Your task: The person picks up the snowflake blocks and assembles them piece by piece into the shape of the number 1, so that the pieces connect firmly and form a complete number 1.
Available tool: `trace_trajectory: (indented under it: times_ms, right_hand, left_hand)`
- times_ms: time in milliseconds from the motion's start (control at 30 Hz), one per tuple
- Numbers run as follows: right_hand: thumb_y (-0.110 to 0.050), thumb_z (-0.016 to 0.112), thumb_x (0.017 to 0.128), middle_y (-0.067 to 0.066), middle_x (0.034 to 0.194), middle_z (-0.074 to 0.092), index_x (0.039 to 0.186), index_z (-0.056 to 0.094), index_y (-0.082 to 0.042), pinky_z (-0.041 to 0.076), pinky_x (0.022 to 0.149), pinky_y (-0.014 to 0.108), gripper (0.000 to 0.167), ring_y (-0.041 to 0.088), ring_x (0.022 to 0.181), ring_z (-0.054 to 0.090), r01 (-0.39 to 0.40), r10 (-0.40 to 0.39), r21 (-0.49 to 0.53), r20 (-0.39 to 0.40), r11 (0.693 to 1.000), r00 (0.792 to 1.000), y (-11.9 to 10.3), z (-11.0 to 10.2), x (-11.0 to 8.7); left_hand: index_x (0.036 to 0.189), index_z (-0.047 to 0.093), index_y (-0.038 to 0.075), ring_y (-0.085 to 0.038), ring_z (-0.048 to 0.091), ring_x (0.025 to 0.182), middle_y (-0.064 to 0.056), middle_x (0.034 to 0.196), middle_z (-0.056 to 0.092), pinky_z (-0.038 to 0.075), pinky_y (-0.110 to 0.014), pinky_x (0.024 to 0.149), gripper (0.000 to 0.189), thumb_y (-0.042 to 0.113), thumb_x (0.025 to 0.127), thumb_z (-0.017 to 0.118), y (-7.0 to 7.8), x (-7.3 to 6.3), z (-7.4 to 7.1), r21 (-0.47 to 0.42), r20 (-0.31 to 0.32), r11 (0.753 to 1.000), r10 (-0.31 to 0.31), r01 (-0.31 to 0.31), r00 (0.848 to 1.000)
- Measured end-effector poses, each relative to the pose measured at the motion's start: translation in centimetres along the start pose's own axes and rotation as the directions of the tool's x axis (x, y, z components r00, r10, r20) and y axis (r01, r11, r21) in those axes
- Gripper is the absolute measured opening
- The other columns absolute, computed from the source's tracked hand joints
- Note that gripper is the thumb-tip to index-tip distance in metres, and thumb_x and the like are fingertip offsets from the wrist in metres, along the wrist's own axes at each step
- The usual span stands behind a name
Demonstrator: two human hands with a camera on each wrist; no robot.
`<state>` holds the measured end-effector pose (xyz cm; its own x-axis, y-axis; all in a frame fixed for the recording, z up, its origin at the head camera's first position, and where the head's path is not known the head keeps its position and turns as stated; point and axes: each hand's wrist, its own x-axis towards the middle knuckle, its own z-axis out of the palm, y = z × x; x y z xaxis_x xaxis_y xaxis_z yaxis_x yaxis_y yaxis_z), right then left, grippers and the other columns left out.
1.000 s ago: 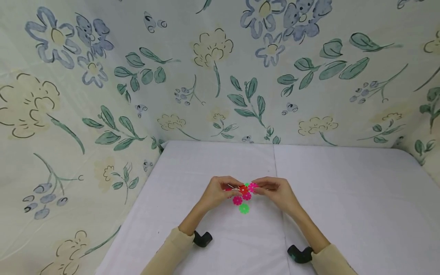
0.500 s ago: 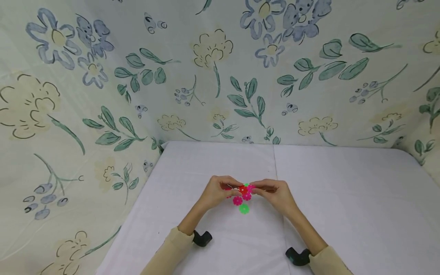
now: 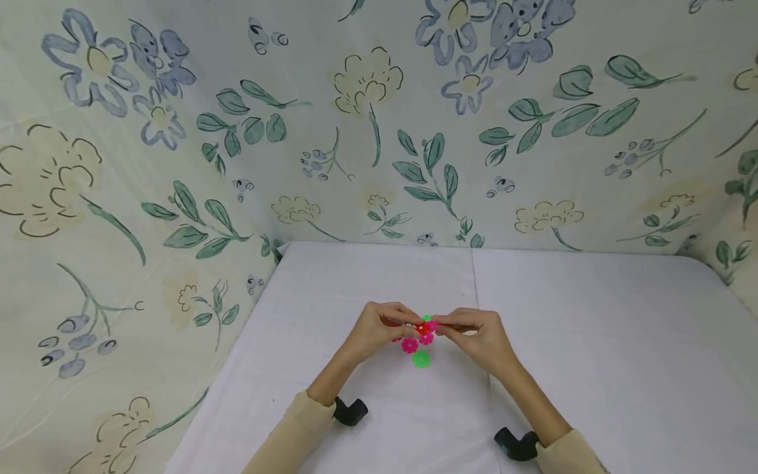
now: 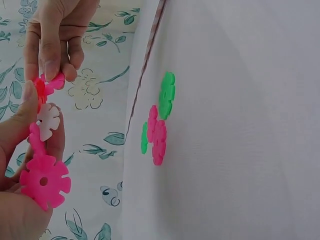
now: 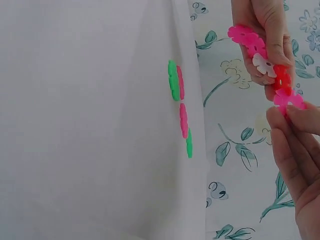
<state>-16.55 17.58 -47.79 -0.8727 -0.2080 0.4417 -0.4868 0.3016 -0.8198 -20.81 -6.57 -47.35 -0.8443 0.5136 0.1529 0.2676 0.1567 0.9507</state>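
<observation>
Over the white table, my left hand [image 3: 372,334] grips a short chain of flower-shaped interlocking discs. In the left wrist view a pink disc [image 4: 45,182] hangs at its near end, followed by another pink disc seen edge-on and a white disc [image 4: 49,120]. A red disc [image 5: 282,77] comes after the white one, between my left thumb and fingers. From the other side, my right hand [image 3: 481,334] pinches a pink disc [image 5: 289,101] between thumb and forefinger, its edge right at the red disc. The fingers partly cover the joint.
On the white cloth [image 3: 592,342] below the hands lie several loose discs, among them a green disc [image 4: 167,95] and a pink disc [image 4: 159,142]. Flowered fabric [image 3: 367,151] stands behind and at the sides. Black wrist mounts [image 3: 351,412] sit at both sleeves.
My right hand has moved slightly left, bringing its pink disc up against the red one. The left hand has barely shifted, and the loose discs lie where they were.
</observation>
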Motion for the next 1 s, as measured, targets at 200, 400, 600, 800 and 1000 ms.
trace_trajectory:
  times_ms: [200, 400, 600, 800, 1000]
  right_hand:
    - [0.002, 0.080, 0.086, 0.008, 0.091, 0.080, 0.106, 0.082, -0.004, 0.062, 0.075, 0.022, 0.021, 0.011, 0.080, 0.075, 0.017, -0.017, 0.036, -0.008, 0.999, 1.000, 0.0, 0.5, 0.0]
    - [0.000, 0.080, 0.087, 0.009, 0.095, 0.080, 0.109, 0.081, -0.006, 0.061, 0.075, 0.021, 0.023, 0.012, 0.082, 0.074, -0.010, 0.010, 0.049, -0.006, 0.999, 1.000, 0.5, 1.2, -0.3]
    - [-0.002, 0.077, 0.091, 0.023, 0.109, 0.078, 0.114, 0.077, 0.003, 0.063, 0.078, 0.025, 0.024, 0.020, 0.089, 0.079, -0.151, 0.146, 0.182, 0.043, 0.972, 0.988, 0.8, 1.5, -0.7]
    - [-0.004, 0.073, 0.095, 0.030, 0.117, 0.073, 0.120, 0.072, 0.009, 0.064, 0.078, 0.032, 0.028, 0.016, 0.091, 0.079, -0.287, 0.271, 0.285, 0.093, 0.915, 0.958, 0.7, 1.7, -0.8]
    - [-0.005, 0.071, 0.097, 0.027, 0.111, 0.076, 0.122, 0.069, 0.013, 0.064, 0.079, 0.040, 0.031, 0.015, 0.085, 0.079, -0.352, 0.331, 0.308, 0.119, 0.884, 0.936, 1.0, 1.8, -0.8]
  left_hand:
    - [0.109, 0.082, 0.008, -0.012, 0.060, 0.078, -0.011, 0.106, 0.077, 0.049, -0.020, 0.058, 0.024, 0.011, 0.086, 0.084, 0.2, -0.1, -0.1, 0.003, 0.001, 1.000, 0.007, -0.007, 1.000]
    - [0.116, 0.079, 0.006, -0.012, 0.068, 0.094, -0.013, 0.115, 0.077, 0.058, -0.022, 0.071, 0.028, 0.008, 0.089, 0.081, -0.1, 0.0, -0.4, 0.007, 0.064, 1.000, 0.021, -0.021, 0.998]
    - [0.121, 0.078, 0.011, -0.020, 0.070, 0.103, -0.006, 0.117, 0.078, 0.059, -0.024, 0.081, 0.029, 0.013, 0.092, 0.079, -0.1, -0.2, -1.0, 0.118, 0.121, 0.993, 0.009, -0.024, 0.993]
    - [0.122, 0.078, 0.013, -0.018, 0.070, 0.106, -0.001, 0.116, 0.079, 0.056, -0.024, 0.080, 0.029, 0.013, 0.093, 0.078, 0.1, -0.3, -1.5, 0.191, 0.143, 0.981, 0.000, -0.028, 0.990]
    - [0.122, 0.077, 0.008, -0.017, 0.070, 0.105, -0.001, 0.112, 0.080, 0.054, -0.024, 0.083, 0.030, 0.014, 0.092, 0.078, 0.3, -0.4, -1.7, 0.230, 0.150, 0.972, 0.012, -0.046, 0.989]
